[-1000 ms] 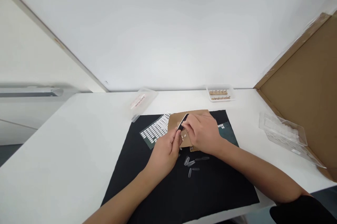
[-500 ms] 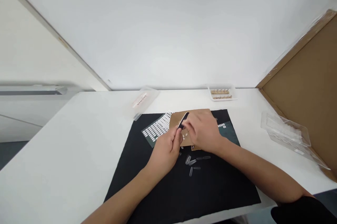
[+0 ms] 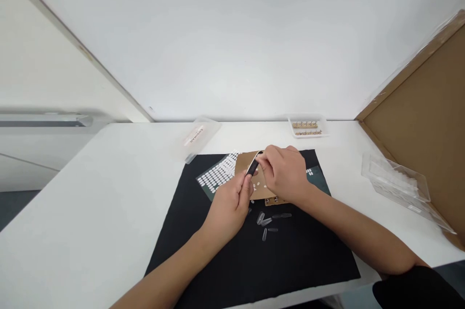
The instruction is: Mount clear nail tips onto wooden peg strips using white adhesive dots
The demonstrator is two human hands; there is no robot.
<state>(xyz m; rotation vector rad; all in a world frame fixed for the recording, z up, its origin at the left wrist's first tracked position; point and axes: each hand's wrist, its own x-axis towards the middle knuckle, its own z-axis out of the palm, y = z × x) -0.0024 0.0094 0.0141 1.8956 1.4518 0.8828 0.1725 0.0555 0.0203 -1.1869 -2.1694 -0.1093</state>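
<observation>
A black file (image 3: 253, 167) is pinched at its lower end by the left hand (image 3: 232, 202) and at its upper end by the right hand (image 3: 286, 173). Its long axis is tilted up toward the mat's (image 3: 218, 260) far edge, above brown card (image 3: 245, 161). The mat is laid on a white table (image 3: 90, 193) against a white wall.

Mat (image 3: 232, 260) on table (image 3: 90, 202) — card (image 3: 250, 163) on mat (clear tips (image 3: 267, 224) before it).

One camera only, on my head, looking forward and down across the white table (image 3: 109, 193) toward its far edge at the wall. My hands sit mid-frame, close. No second view.
</observation>
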